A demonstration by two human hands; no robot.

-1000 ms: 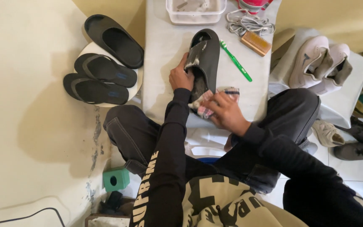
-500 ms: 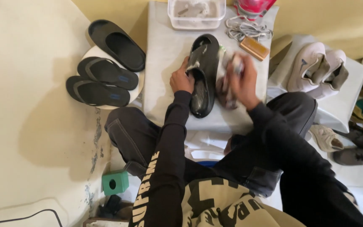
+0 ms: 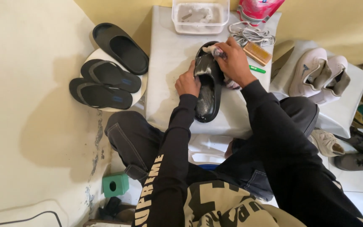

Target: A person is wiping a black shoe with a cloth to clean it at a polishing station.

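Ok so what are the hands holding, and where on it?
The left hand grips the black slide sandal by its left edge, beside the strap. The right hand presses a bunched cloth on its toe end.

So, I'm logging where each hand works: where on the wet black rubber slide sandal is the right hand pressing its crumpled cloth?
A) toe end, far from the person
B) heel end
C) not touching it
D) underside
A: the right hand presses the crumpled cloth on the far toe end of the wet black rubber slide sandal, while the left hand steadies its side.
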